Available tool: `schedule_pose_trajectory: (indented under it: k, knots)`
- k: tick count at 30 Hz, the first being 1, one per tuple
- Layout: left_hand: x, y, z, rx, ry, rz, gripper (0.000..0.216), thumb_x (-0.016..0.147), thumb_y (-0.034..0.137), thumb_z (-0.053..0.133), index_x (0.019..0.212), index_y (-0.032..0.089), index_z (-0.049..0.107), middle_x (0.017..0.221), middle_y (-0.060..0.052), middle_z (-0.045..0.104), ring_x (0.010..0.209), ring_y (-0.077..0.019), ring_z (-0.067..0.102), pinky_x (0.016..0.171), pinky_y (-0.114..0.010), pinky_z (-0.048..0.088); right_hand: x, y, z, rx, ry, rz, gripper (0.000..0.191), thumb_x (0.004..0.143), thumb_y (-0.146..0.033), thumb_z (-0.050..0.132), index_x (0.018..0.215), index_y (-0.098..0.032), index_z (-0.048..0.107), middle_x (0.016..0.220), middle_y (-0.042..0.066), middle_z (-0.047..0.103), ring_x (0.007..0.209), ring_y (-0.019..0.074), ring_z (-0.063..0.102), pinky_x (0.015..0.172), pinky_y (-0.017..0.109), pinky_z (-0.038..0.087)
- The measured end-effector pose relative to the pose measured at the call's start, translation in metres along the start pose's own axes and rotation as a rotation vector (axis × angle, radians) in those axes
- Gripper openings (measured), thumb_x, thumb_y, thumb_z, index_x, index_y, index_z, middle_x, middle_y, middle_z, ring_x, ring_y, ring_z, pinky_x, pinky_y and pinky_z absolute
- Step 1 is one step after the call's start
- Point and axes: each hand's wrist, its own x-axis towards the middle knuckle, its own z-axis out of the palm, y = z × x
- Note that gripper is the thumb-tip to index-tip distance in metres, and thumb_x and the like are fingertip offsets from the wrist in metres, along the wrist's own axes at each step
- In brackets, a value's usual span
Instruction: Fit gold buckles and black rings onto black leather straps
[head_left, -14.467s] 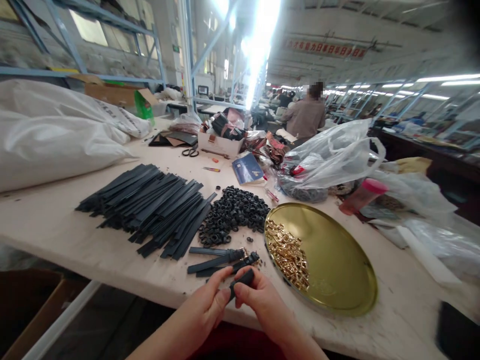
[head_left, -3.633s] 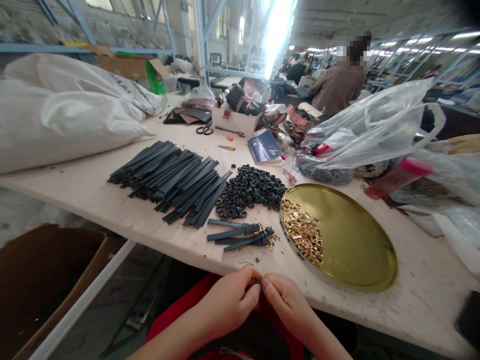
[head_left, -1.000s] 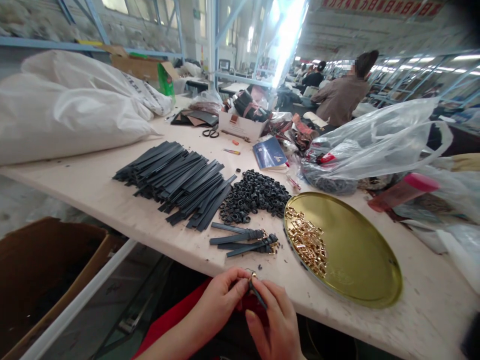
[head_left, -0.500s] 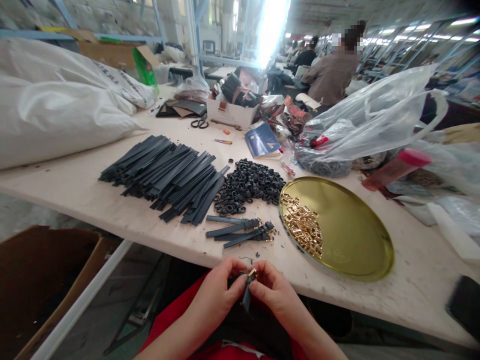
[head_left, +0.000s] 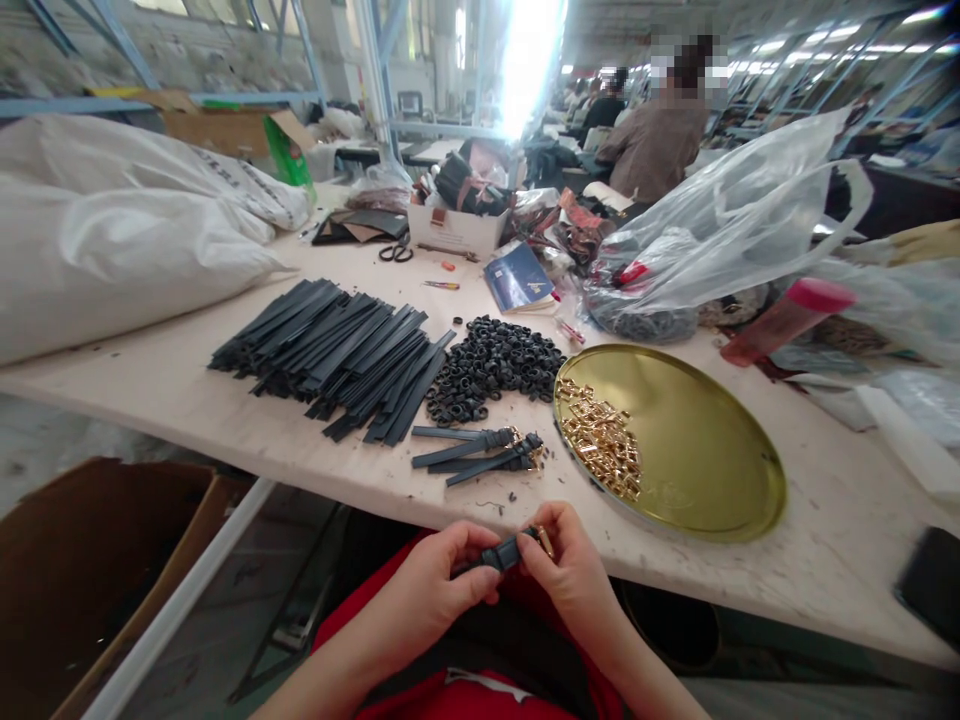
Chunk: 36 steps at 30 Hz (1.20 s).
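Note:
Between both hands, in front of the table edge, is a dark strap (head_left: 501, 556) with a gold buckle (head_left: 545, 542) at its right end. My left hand (head_left: 448, 577) pinches the strap from the left. My right hand (head_left: 564, 553) grips its buckle end, thumb on the dark material. Just beyond, several buckled straps (head_left: 480, 453) lie in a small group on the table. Behind them sit a heap of small dark loops (head_left: 499, 365) and a stack of flat dark strips (head_left: 330, 345). Gold buckles (head_left: 604, 440) are piled in the left part of a round gold tray (head_left: 697, 440).
A white sack (head_left: 127, 240) fills the left side. Scissors (head_left: 396, 252), a small cutter (head_left: 441, 285) and a blue booklet (head_left: 519, 277) lie farther back. Plastic bags (head_left: 705, 230) and a pink-capped bottle (head_left: 791, 318) stand right. A cardboard box (head_left: 135, 560) is lower left; a person (head_left: 660, 140) is behind.
The strap has swung from hanging downward to lying roughly sideways between my hands, its buckle now at the right. My right hand has moved slightly right and up.

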Motion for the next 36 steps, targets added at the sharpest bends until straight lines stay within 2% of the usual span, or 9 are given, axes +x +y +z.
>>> schedule_pose_trajectory:
  k: [2, 5, 12, 16, 21, 27, 31, 34, 36]
  knots:
    - [0.001, 0.001, 0.002, -0.008, -0.008, -0.022, 0.021, 0.072, 0.018, 0.055, 0.092, 0.014, 0.058, 0.081, -0.001, 0.063, 0.068, -0.0116, 0.057, 0.066, -0.024, 0.043, -0.003, -0.002, -0.001, -0.105, -0.061, -0.033, 0.019, 0.077, -0.034, 0.053, 0.088, -0.021, 0.045, 0.062, -0.007, 0.045, 0.051, 0.01, 0.043, 0.049, 0.022, 0.034]
    - [0.004, -0.002, 0.004, 0.007, 0.0, -0.087, 0.021, 0.069, 0.017, 0.055, 0.089, 0.013, 0.058, 0.072, 0.0, 0.063, 0.064, -0.0125, 0.058, 0.061, -0.024, 0.043, -0.009, -0.004, -0.002, -0.217, -0.159, -0.08, 0.01, 0.081, -0.03, 0.047, 0.079, -0.02, 0.048, 0.056, -0.006, 0.044, 0.049, 0.0095, 0.042, 0.046, 0.022, 0.033]
    - [0.007, -0.01, 0.001, -0.086, -0.012, -0.128, 0.023, 0.069, 0.016, 0.053, 0.092, 0.012, 0.056, 0.076, -0.002, 0.064, 0.066, -0.014, 0.061, 0.062, -0.026, 0.045, -0.013, 0.006, 0.008, -0.476, 0.016, -0.222, 0.011, 0.082, -0.029, 0.044, 0.08, -0.02, 0.05, 0.06, -0.002, 0.055, 0.053, 0.0131, 0.051, 0.05, 0.024, 0.037]
    - [0.016, -0.012, 0.0, -0.108, -0.006, -0.161, 0.019, 0.067, 0.016, 0.055, 0.085, 0.012, 0.056, 0.066, 0.0, 0.062, 0.06, -0.0129, 0.059, 0.059, -0.025, 0.044, -0.01, 0.009, 0.015, -0.428, 0.018, -0.183, 0.015, 0.083, -0.033, 0.044, 0.08, -0.02, 0.049, 0.06, -0.002, 0.054, 0.052, 0.0129, 0.05, 0.05, 0.024, 0.038]
    - [0.021, -0.014, -0.007, -0.143, -0.109, -0.151, 0.026, 0.066, 0.02, 0.058, 0.091, 0.012, 0.056, 0.061, 0.001, 0.061, 0.057, -0.0125, 0.058, 0.056, -0.023, 0.042, -0.011, 0.006, 0.013, -0.13, -0.18, -0.069, 0.027, 0.086, -0.044, 0.039, 0.081, -0.019, 0.048, 0.056, -0.005, 0.046, 0.049, 0.0103, 0.044, 0.047, 0.022, 0.036]
    - [0.023, 0.003, -0.014, 0.171, -0.069, -0.067, 0.05, 0.07, 0.019, 0.054, 0.12, 0.018, 0.045, 0.067, 0.001, 0.063, 0.064, -0.0165, 0.06, 0.061, -0.025, 0.043, -0.003, 0.005, 0.019, 0.041, -0.159, 0.014, 0.052, 0.085, -0.055, 0.031, 0.113, -0.015, 0.048, 0.049, -0.007, 0.038, 0.043, 0.0098, 0.037, 0.041, 0.021, 0.029]
    - [0.039, 0.023, -0.018, 0.46, 0.027, 0.098, 0.057, 0.074, 0.024, 0.053, 0.128, 0.02, 0.037, 0.076, -0.001, 0.065, 0.073, -0.019, 0.059, 0.066, -0.026, 0.042, 0.026, -0.009, 0.015, -0.022, -0.11, -0.003, 0.052, 0.087, -0.052, 0.029, 0.115, -0.015, 0.053, 0.047, -0.004, 0.044, 0.042, 0.0116, 0.041, 0.04, 0.023, 0.033]
    - [0.05, 0.035, -0.026, 0.581, 0.074, 0.154, 0.051, 0.076, 0.023, 0.05, 0.125, 0.018, 0.039, 0.081, -0.003, 0.066, 0.078, -0.0198, 0.059, 0.07, -0.027, 0.041, 0.047, -0.024, 0.007, -0.195, 0.031, -0.191, 0.04, 0.083, -0.046, 0.043, 0.106, -0.018, 0.06, 0.074, 0.005, 0.062, 0.065, 0.0167, 0.055, 0.057, 0.028, 0.046]
    - [0.053, 0.037, -0.031, 0.586, 0.085, 0.166, 0.044, 0.077, 0.023, 0.049, 0.12, 0.019, 0.041, 0.085, -0.003, 0.067, 0.081, -0.0195, 0.059, 0.071, -0.027, 0.041, 0.054, -0.029, 0.004, -0.219, 0.093, -0.253, 0.035, 0.08, -0.042, 0.05, 0.103, -0.019, 0.061, 0.088, 0.007, 0.064, 0.075, 0.0191, 0.058, 0.064, 0.03, 0.048]
